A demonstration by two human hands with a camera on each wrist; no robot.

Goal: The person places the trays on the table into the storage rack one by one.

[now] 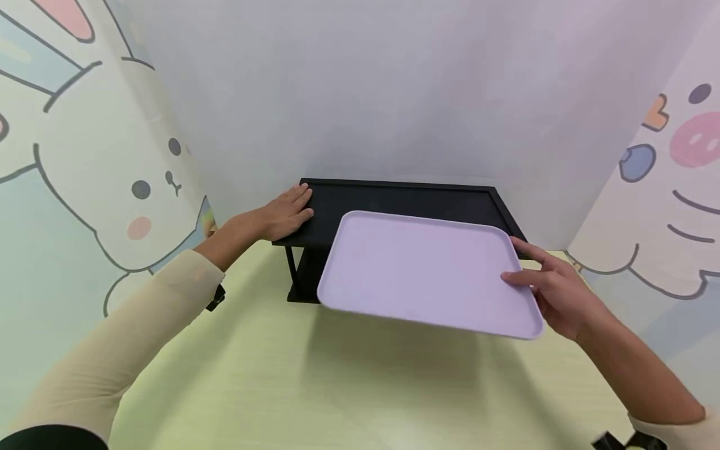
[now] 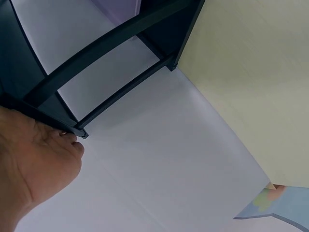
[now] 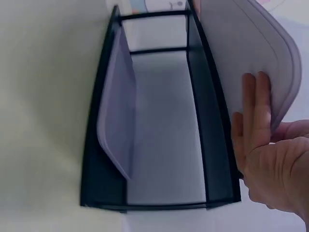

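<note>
A black two-tier rack [image 1: 405, 200] stands at the back of a yellow-green table [image 1: 337, 387]. My left hand [image 1: 287, 212] lies flat on the rack's top left corner; in the left wrist view the palm [image 2: 34, 164] presses against the frame [image 2: 96, 48]. My right hand [image 1: 554, 290] pinches the right edge of a lavender tray [image 1: 422, 269], thumb on top. The tray hangs in the air, its far edge over the rack's top. In the right wrist view, fingers [image 3: 256, 111] lie under this tray [image 3: 246, 43], and a second lavender tray [image 3: 118, 106] sits on the rack's [image 3: 207, 121] lower tier.
White walls close in behind and on both sides, the side ones printed with cartoon rabbits [image 1: 112, 187]. The rack sits tight against the back wall. Bare tabletop stretches between me and the rack.
</note>
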